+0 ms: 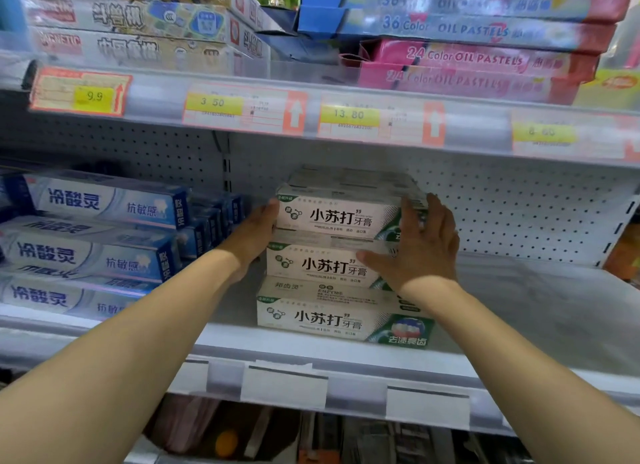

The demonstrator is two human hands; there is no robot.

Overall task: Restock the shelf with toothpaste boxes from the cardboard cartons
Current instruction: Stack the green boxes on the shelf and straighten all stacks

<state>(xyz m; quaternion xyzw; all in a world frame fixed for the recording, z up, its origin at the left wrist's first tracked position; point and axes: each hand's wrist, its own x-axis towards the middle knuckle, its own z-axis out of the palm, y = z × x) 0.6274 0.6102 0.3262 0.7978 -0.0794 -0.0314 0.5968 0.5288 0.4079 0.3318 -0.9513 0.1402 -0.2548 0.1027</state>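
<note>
- A stack of white toothpaste boxes [332,266] is sitting on the grey middle shelf [519,311], three layers high, against the pegboard back wall [502,204].
- Each box is showing a long white front with large dark Chinese characters, a small green tag at its upper left corner and a green panel at its right end; the bottom box [322,320] is showing a picture of teeth on that panel.
- The boxes are lying flat and lengthwise, each layer sitting a little further back than the one under it.
- The left hand [254,230] is pressing flat against the left end of the top box [337,214], fingers straight.
- The right hand [424,245] is spreading wide over the right end of the top two layers, fingers extended over the upper edge and thumb lying across the front of the middle box [325,266]; it seems to be pressing rather than gripping, though the palm is hiding the contact.
- Blue toothpaste boxes [104,235] are standing stacked just to the left, apart from the white stack.
- Price tags [242,109] are lining the rail above, under stacked oil pastel boxes [467,44].
</note>
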